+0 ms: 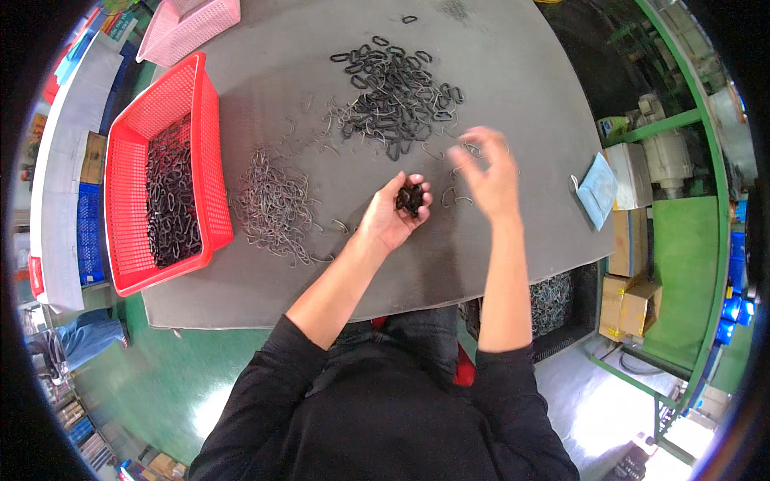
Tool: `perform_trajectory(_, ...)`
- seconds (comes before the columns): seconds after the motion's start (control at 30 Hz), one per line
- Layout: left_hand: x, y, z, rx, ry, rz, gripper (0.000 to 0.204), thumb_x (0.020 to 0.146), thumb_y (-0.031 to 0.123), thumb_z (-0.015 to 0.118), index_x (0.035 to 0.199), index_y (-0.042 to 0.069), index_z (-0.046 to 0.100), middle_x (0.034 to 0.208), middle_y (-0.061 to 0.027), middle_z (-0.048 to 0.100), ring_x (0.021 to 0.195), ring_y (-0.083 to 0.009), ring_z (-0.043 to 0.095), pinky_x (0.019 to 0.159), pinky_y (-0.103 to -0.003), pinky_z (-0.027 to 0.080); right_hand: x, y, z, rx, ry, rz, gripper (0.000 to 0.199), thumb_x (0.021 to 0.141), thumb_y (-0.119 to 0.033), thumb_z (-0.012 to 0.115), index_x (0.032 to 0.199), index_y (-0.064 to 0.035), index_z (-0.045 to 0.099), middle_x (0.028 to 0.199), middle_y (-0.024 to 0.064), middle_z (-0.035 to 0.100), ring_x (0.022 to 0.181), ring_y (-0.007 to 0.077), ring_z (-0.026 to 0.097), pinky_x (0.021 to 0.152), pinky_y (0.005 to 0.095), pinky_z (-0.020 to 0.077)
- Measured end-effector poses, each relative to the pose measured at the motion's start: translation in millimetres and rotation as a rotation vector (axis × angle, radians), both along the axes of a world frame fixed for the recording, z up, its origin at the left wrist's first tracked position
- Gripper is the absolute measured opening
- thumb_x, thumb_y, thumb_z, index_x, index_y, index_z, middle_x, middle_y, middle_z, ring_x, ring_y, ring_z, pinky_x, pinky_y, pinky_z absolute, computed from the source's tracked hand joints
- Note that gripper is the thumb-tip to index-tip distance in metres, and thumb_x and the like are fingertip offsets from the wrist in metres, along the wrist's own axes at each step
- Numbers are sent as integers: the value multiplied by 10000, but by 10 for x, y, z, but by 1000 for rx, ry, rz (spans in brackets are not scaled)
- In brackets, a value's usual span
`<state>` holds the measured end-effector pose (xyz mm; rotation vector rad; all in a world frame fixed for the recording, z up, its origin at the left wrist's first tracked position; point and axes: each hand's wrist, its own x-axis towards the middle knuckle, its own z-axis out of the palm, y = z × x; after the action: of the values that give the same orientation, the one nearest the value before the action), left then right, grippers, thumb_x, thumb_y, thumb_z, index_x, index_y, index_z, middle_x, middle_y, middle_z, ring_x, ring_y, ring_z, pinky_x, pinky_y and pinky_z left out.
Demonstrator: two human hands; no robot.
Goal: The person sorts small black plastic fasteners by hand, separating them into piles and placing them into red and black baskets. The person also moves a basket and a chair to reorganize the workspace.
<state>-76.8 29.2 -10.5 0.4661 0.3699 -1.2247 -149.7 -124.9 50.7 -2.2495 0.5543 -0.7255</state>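
My left hand (395, 213) is cupped palm up over the grey table (513, 88) and holds a small bunch of dark links (411, 197). My right hand (489, 172) hovers just right of it, blurred, with thumb and fingers pinching a thin wire clip (472, 149). Beyond both hands lies a pile of dark oval links (397, 96). A heap of thin wire clips (277, 207) lies to the left of my left hand.
A red plastic basket (128, 140) with dark links in it stands at the table's left. A pink basket (188, 28) sits at the far left corner. A blue face mask (597, 188) rests at the right edge, cardboard boxes (634, 297) beyond it.
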Motion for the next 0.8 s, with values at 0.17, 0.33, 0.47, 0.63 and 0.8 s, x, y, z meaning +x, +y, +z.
perform_trajectory(0.17, 455, 479, 570, 89, -287, 67, 174, 910, 271, 512, 861, 105, 524, 813, -25, 518, 629, -90, 454, 427, -171, 322, -172, -785, -800, -330, 364, -239, 514, 869, -451, 491, 1299, -175, 434, 1375, 80, 381, 1317, 254, 280, 1069, 510, 179)
perform_trajectory(0.33, 1241, 1718, 1234, 1025, -1418, 400, 344, 925, 341, 467, 803, 57, 619, 659, 17, 500, 582, -57, 436, 476, -204, 329, 130, -1, -825, -456, 442, 81, 502, 896, -488, 399, 1334, -244, 411, 1417, -11, 349, 1335, 234, 256, 1091, 517, 109)
perform_trajectory(0.47, 1797, 2622, 1199, 1496, -1527, 322, 324, 930, 300, 474, 887, 25, 638, 715, -46, 599, 605, -122, 552, 550, -251, 439, 179, 985, -803, -345, 291, -9, 510, 856, -374, 527, 1290, -118, 450, 1388, 97, 376, 1311, 292, 293, 1062, 524, 182)
perform_trajectory(0.63, 1713, 2665, 1149, 1903, -2083, 281, 180, 868, 168, 542, 953, 34, 628, 1009, -158, 608, 1011, -303, 550, 878, -411, 414, 361, 1686, -546, -69, 76, 282, 400, 826, -279, 591, 1184, -113, 524, 1286, 117, 464, 1168, 303, 453, 988, 442, 345)
perform_trajectory(0.8, 1037, 1801, 1340, 1500, -2342, 696, 143, 827, 31, 543, 949, 43, 616, 1046, -117, 601, 1024, -281, 545, 890, -390, 414, 839, 858, -565, -218, -61, 102, 268, 790, -232, 630, 1019, -94, 610, 1150, 145, 551, 1070, 324, 514, 895, 427, 421)
